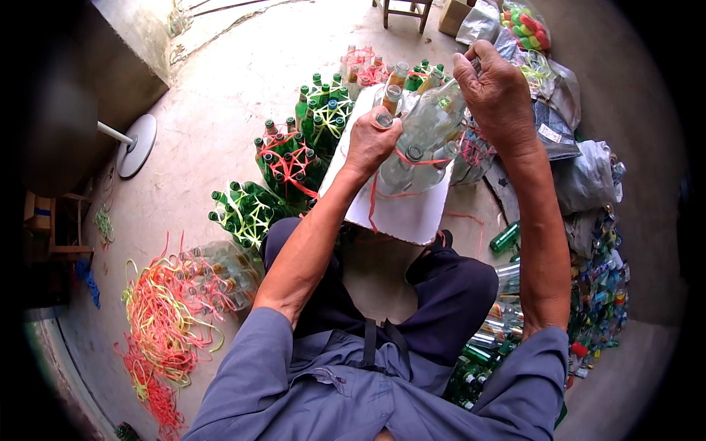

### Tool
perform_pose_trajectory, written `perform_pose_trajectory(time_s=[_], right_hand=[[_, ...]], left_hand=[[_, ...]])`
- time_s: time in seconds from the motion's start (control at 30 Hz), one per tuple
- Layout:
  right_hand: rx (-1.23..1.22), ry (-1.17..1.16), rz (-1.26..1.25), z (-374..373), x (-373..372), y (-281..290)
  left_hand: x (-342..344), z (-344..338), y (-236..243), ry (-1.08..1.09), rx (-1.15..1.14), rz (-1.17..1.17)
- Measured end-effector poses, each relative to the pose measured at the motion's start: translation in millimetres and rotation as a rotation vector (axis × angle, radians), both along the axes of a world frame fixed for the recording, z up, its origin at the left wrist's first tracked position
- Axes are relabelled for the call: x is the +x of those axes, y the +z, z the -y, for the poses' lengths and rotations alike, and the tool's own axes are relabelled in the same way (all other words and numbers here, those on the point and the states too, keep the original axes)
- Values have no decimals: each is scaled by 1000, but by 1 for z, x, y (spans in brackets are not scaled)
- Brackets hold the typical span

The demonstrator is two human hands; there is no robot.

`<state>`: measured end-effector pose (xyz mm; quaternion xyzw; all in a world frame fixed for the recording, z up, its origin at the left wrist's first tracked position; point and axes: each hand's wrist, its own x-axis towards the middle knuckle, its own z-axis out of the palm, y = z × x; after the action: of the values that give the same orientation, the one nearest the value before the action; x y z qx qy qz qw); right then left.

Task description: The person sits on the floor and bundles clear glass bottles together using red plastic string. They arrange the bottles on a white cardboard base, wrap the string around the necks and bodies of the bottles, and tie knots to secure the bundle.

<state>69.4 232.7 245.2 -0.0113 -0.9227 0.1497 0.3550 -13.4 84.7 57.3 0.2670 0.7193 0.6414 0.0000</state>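
A cluster of clear glass bottles (432, 123) with pink plastic twine (413, 159) around them stands on a white board (390, 217) in front of me. My left hand (371, 143) is closed round the neck of one bottle at the cluster's left side. My right hand (496, 95) is raised at the cluster's upper right, its fingers closed on something small that is mostly hidden by them.
Bundles of green bottles (283, 165) tied with twine line the left. Loose pink and yellow twine (165, 316) lies lower left, beside clear bottles (217, 275). Sacks (581, 184) and loose bottles (504, 239) crowd the right. A round stand base (136, 147) and wooden stool (404, 11) are farther off.
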Motion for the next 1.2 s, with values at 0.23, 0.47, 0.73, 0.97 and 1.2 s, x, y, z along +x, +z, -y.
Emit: perform_pose_trajectory(time_s=[0.23, 0.47, 0.73, 0.97, 1.2], right_hand=[[-85, -65, 20, -17, 3, -4], [-2, -3, 13, -2, -2, -11], [69, -93, 110, -8, -7, -16], [10, -82, 139, -6, 0, -21], [20, -70, 131, -2, -3, -25]], left_hand=[[0, -4, 4, 4, -24, -12], [-4, -1, 3, 16, -79, 1], [-1, -5, 4, -14, -24, 10], [-4, -7, -1, -6, -23, -30], [-1, -7, 5, 47, -61, -60]])
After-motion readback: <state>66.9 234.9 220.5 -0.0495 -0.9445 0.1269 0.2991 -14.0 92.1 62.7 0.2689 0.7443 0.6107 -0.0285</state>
